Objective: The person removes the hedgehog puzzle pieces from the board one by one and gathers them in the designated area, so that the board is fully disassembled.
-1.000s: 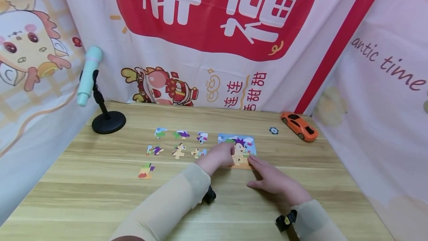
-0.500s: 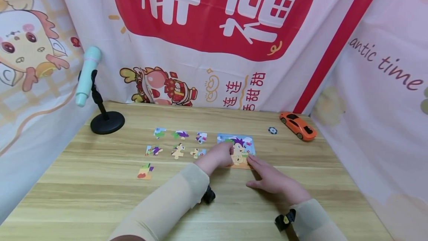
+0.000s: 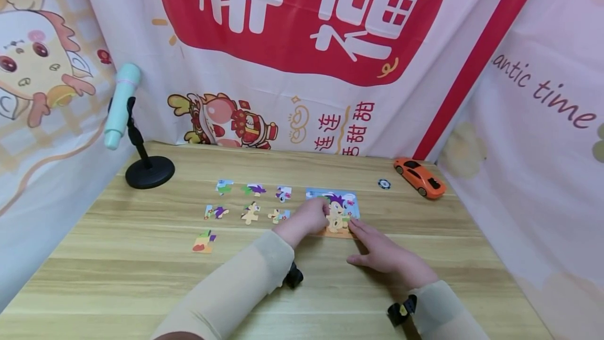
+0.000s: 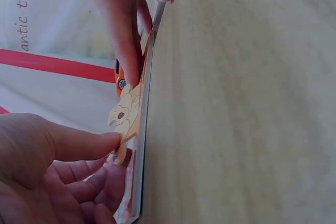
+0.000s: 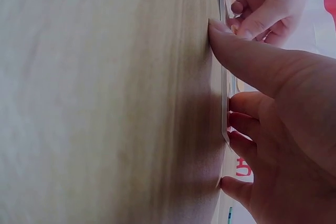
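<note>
A small picture puzzle board (image 3: 350, 197) with a purple-haired cartoon animal lies on the wooden table. My left hand (image 3: 308, 218) is over its left side. In the left wrist view, its thumb and index finger pinch a cream puzzle piece (image 4: 125, 113) low over the board. My right hand (image 3: 383, 250) has its fingers stretched out, and its fingertips touch the board's right edge. The right wrist view shows the right thumb (image 5: 236, 51) extended along the table beside the board's near edge. Part of the board is hidden beneath the left hand.
Left of the board lie several loose puzzle pieces, among them a cream one (image 3: 250, 213) and an orange-bottomed one (image 3: 204, 243). An orange toy car (image 3: 419, 178) and a blue-white round chip (image 3: 384, 184) sit back right. A mint microphone (image 3: 121, 106) on a black stand (image 3: 150, 172) is back left.
Both hands stay in place at the board. Only the head view has shifted very slightly.
</note>
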Demonstrator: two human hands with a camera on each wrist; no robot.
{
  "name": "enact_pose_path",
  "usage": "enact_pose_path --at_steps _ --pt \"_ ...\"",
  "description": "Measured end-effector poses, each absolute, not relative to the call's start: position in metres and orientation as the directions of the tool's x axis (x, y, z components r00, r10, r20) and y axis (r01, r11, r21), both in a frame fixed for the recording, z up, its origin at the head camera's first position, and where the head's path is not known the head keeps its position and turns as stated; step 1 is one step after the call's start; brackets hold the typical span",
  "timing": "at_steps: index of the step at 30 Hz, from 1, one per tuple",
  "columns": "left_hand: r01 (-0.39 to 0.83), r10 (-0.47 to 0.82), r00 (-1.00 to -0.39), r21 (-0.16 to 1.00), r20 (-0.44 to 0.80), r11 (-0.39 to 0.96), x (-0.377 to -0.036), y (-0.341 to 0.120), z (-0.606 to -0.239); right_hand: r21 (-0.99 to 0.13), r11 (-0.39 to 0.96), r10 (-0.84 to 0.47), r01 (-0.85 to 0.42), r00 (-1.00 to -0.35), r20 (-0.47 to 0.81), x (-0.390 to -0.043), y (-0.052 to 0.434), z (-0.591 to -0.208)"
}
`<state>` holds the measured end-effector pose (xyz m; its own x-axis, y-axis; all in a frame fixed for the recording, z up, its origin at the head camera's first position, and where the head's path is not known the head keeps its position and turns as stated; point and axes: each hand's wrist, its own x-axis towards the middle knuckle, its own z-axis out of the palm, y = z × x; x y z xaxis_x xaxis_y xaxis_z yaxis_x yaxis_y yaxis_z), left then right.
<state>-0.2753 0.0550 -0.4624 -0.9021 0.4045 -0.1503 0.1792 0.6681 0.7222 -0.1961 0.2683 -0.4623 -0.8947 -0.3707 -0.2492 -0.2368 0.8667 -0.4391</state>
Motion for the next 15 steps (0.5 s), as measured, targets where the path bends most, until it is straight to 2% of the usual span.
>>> enact_pose_path --at_steps 7,15 --pt "0.17 0.39 -0.916 0.786 -0.096 0.594 -0.274 0.049 -0.459 -0.438 0.869 -0.362 -0.229 -0.898 -0.25 -0.195 0.269 -0.462" --pt "0.2 0.409 -0.909 0.773 -0.084 0.603 -0.274 0.012 -0.448 -0.421 0.877 -0.357 -0.232 -0.9 -0.248 -0.195 0.268 -0.464"
